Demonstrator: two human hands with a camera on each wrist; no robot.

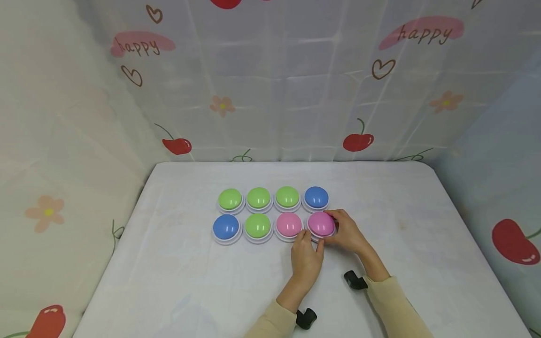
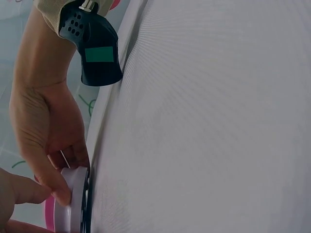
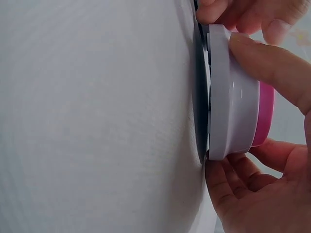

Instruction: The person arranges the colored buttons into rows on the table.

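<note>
A magenta dome push button on a white round base stands at the right end of the near row. My right hand grips it, thumb at the near side and fingers round the right side, as the right wrist view also shows. My left hand holds the base's near left edge, fingers together and thumb close to the right thumb. In the right wrist view, left fingertips meet the white base near its top. A pink push button is just left of my left fingertips.
Behind stands a row of green push buttons with a blue push button at its right end. Another green push button and a blue push button are left in the near row. White cloth covers the table; patterned curtains surround it.
</note>
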